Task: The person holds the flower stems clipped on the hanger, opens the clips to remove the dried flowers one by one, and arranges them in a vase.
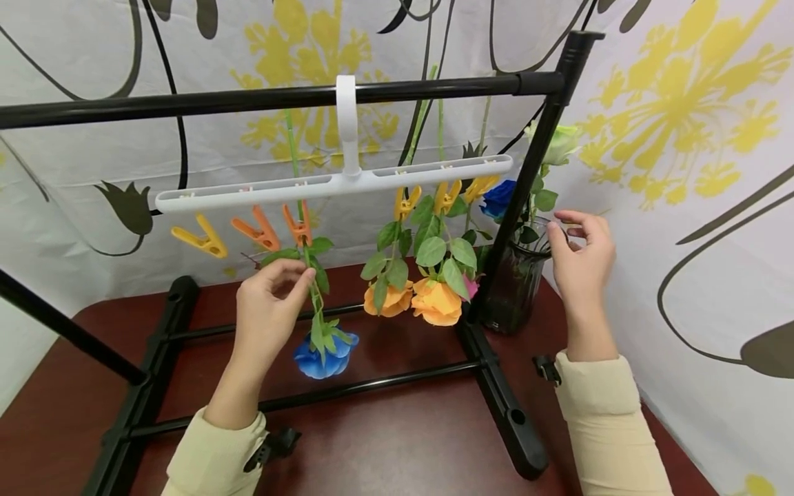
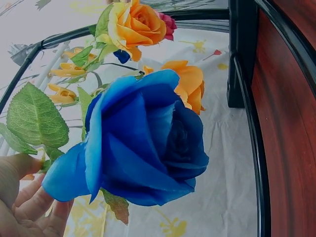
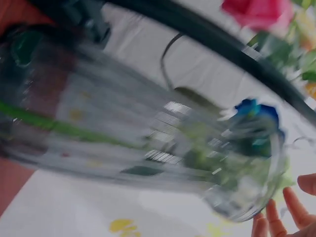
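Observation:
A blue rose (image 1: 325, 355) hangs head down from an orange clothespin (image 1: 297, 224) on a white hanger (image 1: 335, 183). My left hand (image 1: 268, 303) pinches its green stem just below that clothespin; in the left wrist view the bloom (image 2: 143, 143) fills the middle. At the right, my right hand (image 1: 583, 258) is beside the rim of a glass vase (image 1: 515, 282), its fingers loosely bent with nothing held. Inside the vase stand a pale green-white rose (image 1: 554, 143) and another blue rose (image 1: 498, 200). The right wrist view is blurred, with fingertips (image 3: 276, 219) right at the vase mouth.
A black rack (image 1: 248, 103) carries the hanger. Two orange roses (image 1: 437, 301) and a pink bloom (image 1: 469, 287) hang upside down from yellow clothespins (image 1: 446, 198) at its right. A yellow clothespin (image 1: 201, 238) and an orange one (image 1: 257, 229) hang at the left. Below is a dark red table (image 1: 397, 441).

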`<action>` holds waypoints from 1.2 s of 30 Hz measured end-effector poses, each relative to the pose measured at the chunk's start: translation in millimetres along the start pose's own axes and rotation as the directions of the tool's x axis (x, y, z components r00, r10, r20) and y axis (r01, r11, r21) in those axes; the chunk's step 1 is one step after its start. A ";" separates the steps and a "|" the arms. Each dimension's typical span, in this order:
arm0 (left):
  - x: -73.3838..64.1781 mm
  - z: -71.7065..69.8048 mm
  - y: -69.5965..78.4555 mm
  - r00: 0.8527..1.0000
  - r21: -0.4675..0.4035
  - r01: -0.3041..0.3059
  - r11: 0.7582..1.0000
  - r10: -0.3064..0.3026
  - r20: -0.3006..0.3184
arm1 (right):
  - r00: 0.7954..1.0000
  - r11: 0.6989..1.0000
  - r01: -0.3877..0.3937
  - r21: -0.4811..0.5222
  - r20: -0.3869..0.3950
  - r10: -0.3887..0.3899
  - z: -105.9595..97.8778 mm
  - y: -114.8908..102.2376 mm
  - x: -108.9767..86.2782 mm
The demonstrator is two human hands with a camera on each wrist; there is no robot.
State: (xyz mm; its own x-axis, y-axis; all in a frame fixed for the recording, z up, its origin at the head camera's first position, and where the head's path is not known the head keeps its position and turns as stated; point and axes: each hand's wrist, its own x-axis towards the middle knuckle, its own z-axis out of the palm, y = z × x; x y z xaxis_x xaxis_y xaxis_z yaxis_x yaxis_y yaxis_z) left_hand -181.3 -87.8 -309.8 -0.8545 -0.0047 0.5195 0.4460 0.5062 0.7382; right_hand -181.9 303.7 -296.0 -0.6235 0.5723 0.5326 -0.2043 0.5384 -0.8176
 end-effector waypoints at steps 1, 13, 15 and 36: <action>0.0 0.2 0.0 1.000 -0.008 0.000 1.000 0.000 -0.001 | 0.999 0.999 0.035 0.027 -0.008 -0.035 0.9 -5.7 -3.9; -4.1 2.7 1.7 1.000 -0.067 0.012 0.998 -0.013 -0.020 | 0.907 0.875 0.364 0.319 0.092 -0.410 36.9 -68.2 -53.7; -3.7 3.8 2.3 1.000 -0.066 0.012 0.998 -0.013 -0.018 | 0.886 0.861 0.371 0.347 0.146 -0.440 46.9 -76.8 -60.3; -9.4 19.5 9.5 1.000 -0.129 -0.013 0.992 0.013 -0.003 | 0.759 0.905 0.191 0.379 0.528 -0.382 139.0 -134.9 -104.2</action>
State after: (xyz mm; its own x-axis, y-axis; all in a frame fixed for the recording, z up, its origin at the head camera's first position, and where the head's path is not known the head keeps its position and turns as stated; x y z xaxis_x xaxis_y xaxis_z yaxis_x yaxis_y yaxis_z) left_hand -174.2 -66.1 -316.1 -0.8478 -0.0004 0.5303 0.4879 0.3911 0.7804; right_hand -194.2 85.5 -271.6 -0.7937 -0.0981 0.6004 -0.5903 0.3624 -0.7212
